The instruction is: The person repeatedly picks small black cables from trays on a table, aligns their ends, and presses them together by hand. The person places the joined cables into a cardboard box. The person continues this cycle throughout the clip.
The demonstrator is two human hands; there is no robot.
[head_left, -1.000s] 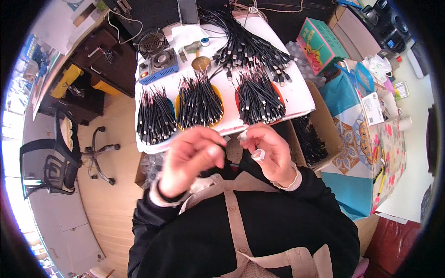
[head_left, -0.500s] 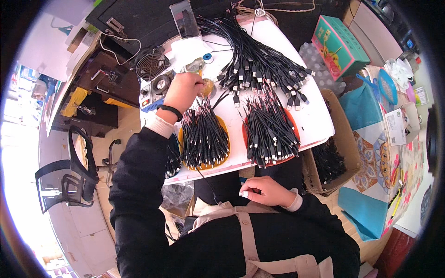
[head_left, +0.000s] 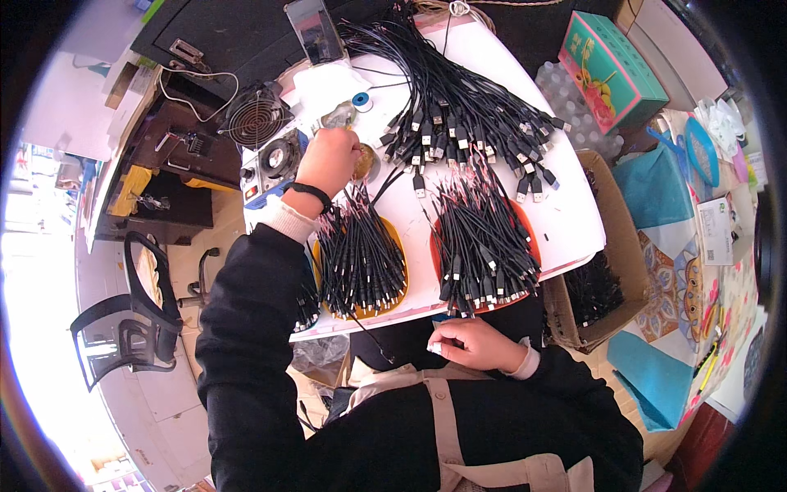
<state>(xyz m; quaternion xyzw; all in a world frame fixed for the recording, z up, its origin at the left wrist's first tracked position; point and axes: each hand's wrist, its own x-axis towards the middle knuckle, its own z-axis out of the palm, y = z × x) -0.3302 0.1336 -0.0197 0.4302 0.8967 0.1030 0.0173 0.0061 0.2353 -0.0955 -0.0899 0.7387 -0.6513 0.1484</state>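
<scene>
My left hand (head_left: 329,164) is reaching over the white table (head_left: 414,285), fingers pinched beside a small round amber-coloured dish (head_left: 365,162). Whatever those fingers hold is hidden. Below that wrist, a yellow tray (head_left: 401,238) carries a bundle of short black cables (head_left: 361,266) with pinkish wire ends. An orange-red tray (head_left: 531,238) to the right bears another such bundle (head_left: 485,246). Close to my lap, just off the table's front edge, my right hand (head_left: 475,343) is curled with white covering at its fingertips. Its grip contents cannot be made out.
Long black USB cables (head_left: 459,123) spread over the table's far side. A blue-rimmed spool (head_left: 361,102), a blue-and-white device (head_left: 266,168), a fan (head_left: 256,121) and a propped phone (head_left: 316,31) stand back left. A cardboard box (head_left: 627,238) of black cables sits right of the table.
The whole view has shifted slightly, moving the table a little lower and wider in the picture. Both hands keep nearly the same places and finger poses.
</scene>
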